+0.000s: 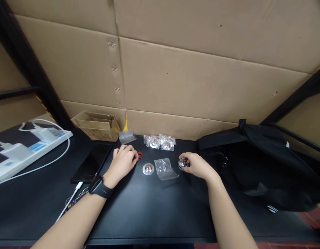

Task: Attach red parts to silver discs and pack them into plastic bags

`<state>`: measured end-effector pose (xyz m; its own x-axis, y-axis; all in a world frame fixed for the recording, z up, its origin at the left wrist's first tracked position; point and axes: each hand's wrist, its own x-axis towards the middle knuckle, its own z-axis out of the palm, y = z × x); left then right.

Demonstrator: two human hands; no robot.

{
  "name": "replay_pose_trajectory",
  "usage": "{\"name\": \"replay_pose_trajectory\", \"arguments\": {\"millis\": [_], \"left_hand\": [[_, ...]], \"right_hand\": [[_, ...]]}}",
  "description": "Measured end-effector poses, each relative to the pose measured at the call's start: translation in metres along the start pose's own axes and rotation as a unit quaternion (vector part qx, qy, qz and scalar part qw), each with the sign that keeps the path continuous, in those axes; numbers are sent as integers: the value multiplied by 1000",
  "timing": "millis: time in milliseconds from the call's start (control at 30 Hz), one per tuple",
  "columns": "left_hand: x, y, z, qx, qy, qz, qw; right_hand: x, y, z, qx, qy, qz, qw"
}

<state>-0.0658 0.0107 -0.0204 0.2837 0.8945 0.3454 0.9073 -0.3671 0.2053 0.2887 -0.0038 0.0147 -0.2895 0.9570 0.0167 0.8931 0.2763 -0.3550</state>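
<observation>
My left hand (124, 159) rests on the black table with its fingers curled. Its fingertips touch down beside small red loops (140, 155); whatever is under them is hidden. My right hand (197, 165) grips the rim of a round silver metal disc (183, 165) with a raised centre. Between the hands, a similar silver disc (148, 168) with a red mark lies flat. Just right of it is a clear plastic bag (165, 168), crumpled at its lower edge. Farther back, several silver discs in clear bags (161, 142) lie in a cluster.
A small open cardboard box (101, 128) and another clear bag (127, 137) stand near the cardboard wall. At left are a black tablet (92, 162), keys with a charm (76, 197), and a white power strip (32, 152) with cables. A black bag (269, 166) fills the right side.
</observation>
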Motion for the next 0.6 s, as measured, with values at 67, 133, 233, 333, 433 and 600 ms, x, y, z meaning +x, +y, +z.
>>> {"name": "replay_pose_trajectory", "arguments": {"millis": [67,133,233,333,433,600], "left_hand": [[-1,1,1,6,2,-1,1000],[-1,2,1,9,3,-1,1000],[-2,2,2,7,9,3,1000],[0,4,0,-17,19,4,1000],[2,10,-5,-88,23,3,996],[2,29,-16,-202,32,6,979]], "right_hand": [[0,-1,-1,4,5,-2,1000],[0,-3,-2,8,11,-3,1000],[0,-5,-3,15,26,-5,1000],[-1,-9,-5,30,48,-13,998],[1,-16,-4,72,76,-22,994],[3,-43,3,173,116,-72,975]]}}
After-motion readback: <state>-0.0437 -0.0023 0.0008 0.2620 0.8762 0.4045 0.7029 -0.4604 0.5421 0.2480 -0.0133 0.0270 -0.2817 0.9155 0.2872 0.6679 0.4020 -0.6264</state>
